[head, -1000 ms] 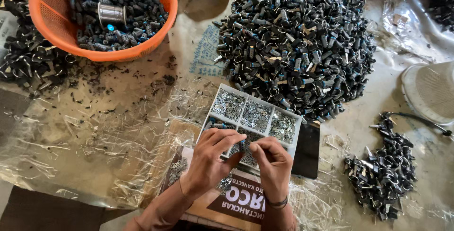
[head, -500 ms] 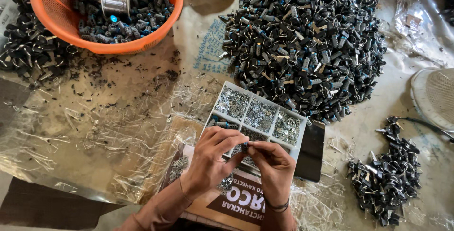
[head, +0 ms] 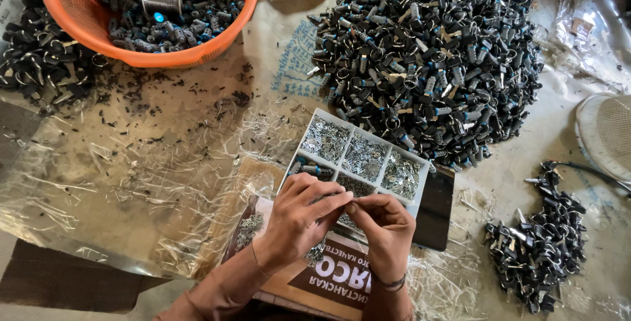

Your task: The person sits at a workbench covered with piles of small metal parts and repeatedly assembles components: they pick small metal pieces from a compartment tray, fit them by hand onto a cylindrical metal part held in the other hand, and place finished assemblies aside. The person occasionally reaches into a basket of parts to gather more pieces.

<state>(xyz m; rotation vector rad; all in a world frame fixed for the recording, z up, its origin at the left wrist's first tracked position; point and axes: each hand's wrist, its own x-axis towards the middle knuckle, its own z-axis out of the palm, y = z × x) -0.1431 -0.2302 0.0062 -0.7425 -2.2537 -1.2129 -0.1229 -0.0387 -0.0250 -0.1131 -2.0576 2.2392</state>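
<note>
I see my left hand [head: 299, 212] and right hand [head: 384, 226] meeting fingertip to fingertip over the near edge of a white divided tray [head: 360, 157], both pinched shut on something too small to identify. The tray's compartments hold small silvery metal pieces. Beyond it lies a big heap of black parts [head: 424, 58]; far left, an orange basket [head: 167, 5] holds more.

Your work surface [head: 545, 137], draped in crinkled clear plastic sheeting [head: 118, 189], carries a large heap of small black parts [head: 427, 58], an orange basket [head: 118, 38], a white compartment tray [head: 358, 157], a cardboard box [head: 328, 281] and a smaller pile of parts [head: 539, 249].
</note>
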